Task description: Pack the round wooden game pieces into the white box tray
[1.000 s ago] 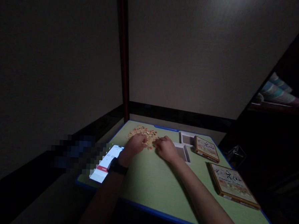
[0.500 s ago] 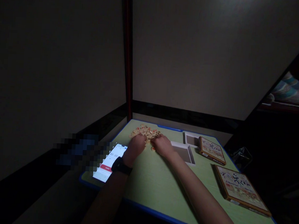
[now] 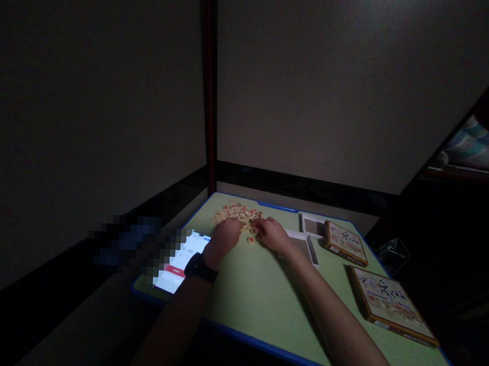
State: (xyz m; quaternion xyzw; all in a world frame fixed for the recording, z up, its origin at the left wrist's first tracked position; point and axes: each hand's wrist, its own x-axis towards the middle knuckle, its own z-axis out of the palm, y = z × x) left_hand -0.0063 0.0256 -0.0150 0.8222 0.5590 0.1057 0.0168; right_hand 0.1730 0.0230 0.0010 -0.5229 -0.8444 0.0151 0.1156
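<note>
Behind the pile of chess pieces (image 3: 230, 210), we have a pale wall panel (image 3: 306, 99) with a dark band along its foot. Under the pile spreads our green table (image 3: 258, 309). Its blue edging (image 3: 268, 350) comes close behind the pile; on the pile's near side, a broad stretch of green top runs down to the edge between our forearms.

Well to the right of the pile and nearer to us lies the near box (image 3: 394, 303), one corner close to the table's right edge. Straight across to the pile's right sits the far box (image 3: 346, 242), with green surface showing between the two. Nearer the pile on that side are two shallow white-rimmed trays, the far tray (image 3: 314, 226) and the near tray (image 3: 302, 245), the latter partly behind our right wrist.

Left of the pile and closer to us, a lit phone (image 3: 179, 259) lies by the table's left side.

At the pile's near edge, our left hand (image 3: 226, 234) is curled; we cannot tell whether it grips anything. At the pile's right edge, our right hand (image 3: 270, 232) has its fingertips drawn together against a piece; whether it is gripped, we cannot tell. Just in front of the pile, one loose piece (image 3: 251, 240) lies flat, its red mark up.
</note>
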